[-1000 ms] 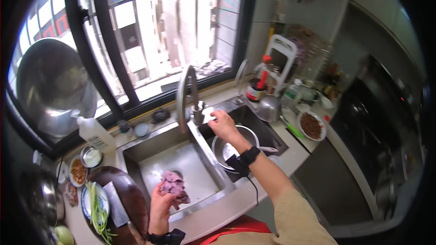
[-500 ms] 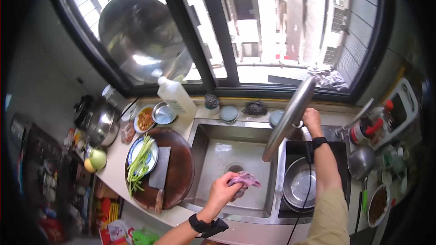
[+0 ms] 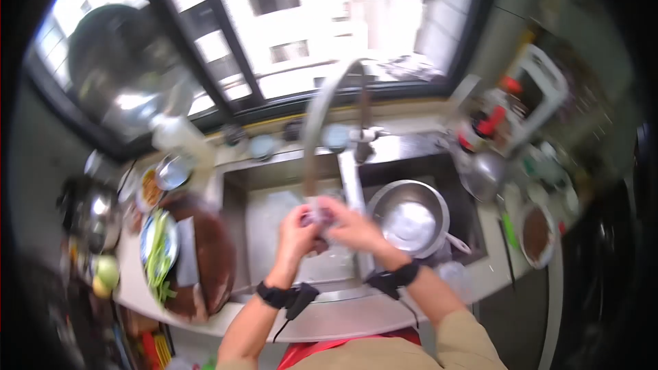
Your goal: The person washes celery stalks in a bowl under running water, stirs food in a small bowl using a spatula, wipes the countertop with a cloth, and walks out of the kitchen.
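Note:
My left hand (image 3: 297,234) and my right hand (image 3: 353,227) meet over the left sink basin (image 3: 264,270), beneath the tall curved faucet (image 3: 321,113). Both are closed around a crumpled pink-purple rag (image 3: 318,216), blurred and partly covered by the fingers. Running water appears to reach it from the spout, though blur makes this hard to judge. In the right basin, beside my right forearm, sits a metal pan (image 3: 410,225) with a pale handle pointing to the lower right.
Left of the sink lies a round chopping board (image 3: 218,247) with a cleaver (image 3: 186,250) and a plate of green stalks (image 3: 159,243). A white bottle (image 3: 181,138) stands behind. Bottles and a bowl of brown food (image 3: 537,234) line the right counter.
My right hand has left the faucet handle and joined my left hand at the rag. The faucet spout has swung left over the left basin. My view has shifted to the right.

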Demonstrator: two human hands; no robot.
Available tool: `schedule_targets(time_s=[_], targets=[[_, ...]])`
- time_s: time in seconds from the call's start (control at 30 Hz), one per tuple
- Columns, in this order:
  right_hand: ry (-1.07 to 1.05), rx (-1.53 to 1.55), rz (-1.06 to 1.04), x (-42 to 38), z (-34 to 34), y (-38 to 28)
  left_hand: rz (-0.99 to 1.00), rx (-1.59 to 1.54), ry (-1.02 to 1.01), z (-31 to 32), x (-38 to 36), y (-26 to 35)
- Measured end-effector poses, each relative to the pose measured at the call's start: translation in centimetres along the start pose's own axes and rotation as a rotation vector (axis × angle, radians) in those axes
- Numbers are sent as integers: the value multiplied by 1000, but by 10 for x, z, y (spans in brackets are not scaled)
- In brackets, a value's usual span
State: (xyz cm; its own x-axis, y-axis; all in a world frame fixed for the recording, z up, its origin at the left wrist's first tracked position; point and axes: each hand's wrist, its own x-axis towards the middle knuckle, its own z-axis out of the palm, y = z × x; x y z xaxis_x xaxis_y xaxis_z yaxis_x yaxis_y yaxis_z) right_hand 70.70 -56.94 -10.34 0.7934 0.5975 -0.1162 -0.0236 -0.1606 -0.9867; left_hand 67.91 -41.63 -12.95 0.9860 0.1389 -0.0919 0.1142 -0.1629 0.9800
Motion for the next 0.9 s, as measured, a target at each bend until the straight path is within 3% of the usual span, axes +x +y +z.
schedule_targets(time_s=[0.03,0.07,0.13,0.17,0.2,0.23,0.3,0.33,0.4,0.47,0.5,0.53,0.6,0.63,0.67,0.73,0.77,0.8,0.87,0.9], targets=[[44,-56,29,-6,13,1,-209,87,-104,-2,-2,14],[107,91,146,-10,20,4,-151,-35,-174,-1,-2,8],[197,38,192,-7,31,36,-86,67,-131,-3,-2,-3],[317,-85,150,-6,34,44,-6,143,-153,-9,-1,-2],[420,-211,110,-4,38,50,-66,169,-147,-15,2,-1],[516,-201,59,0,42,58,113,135,-134,-24,9,-21],[634,-198,-23,8,49,63,109,58,-39,-32,7,-36],[611,-201,-49,5,50,58,-209,-10,4,-34,0,-34],[604,-207,-15,6,58,51,-668,-438,-209,-34,-15,-30],[673,-178,-108,1,71,51,-778,-688,-275,-12,-31,-13],[563,-34,-49,-7,69,42,-710,-745,-151,2,-32,-10],[443,110,8,-16,68,34,-711,-743,-170,-1,-21,-28],[441,249,54,-21,65,36,-541,-665,-469,-1,-12,-22],[419,397,99,-20,67,37,-443,-479,-354,-2,-22,-24],[407,403,98,-16,65,45,-449,-740,-435,-4,-14,-43],[728,170,71,-4,58,69,-644,-868,-464,1,7,-56],[742,37,75,-6,53,70,-626,-729,-179,15,-4,-41],[756,-97,81,-9,51,74,-630,-720,-168,15,-8,-34],[732,84,35,-7,57,79,-716,-852,-283,10,-12,-30],[674,375,24,-8,60,78,-728,-862,-399,3,-11,-32]])
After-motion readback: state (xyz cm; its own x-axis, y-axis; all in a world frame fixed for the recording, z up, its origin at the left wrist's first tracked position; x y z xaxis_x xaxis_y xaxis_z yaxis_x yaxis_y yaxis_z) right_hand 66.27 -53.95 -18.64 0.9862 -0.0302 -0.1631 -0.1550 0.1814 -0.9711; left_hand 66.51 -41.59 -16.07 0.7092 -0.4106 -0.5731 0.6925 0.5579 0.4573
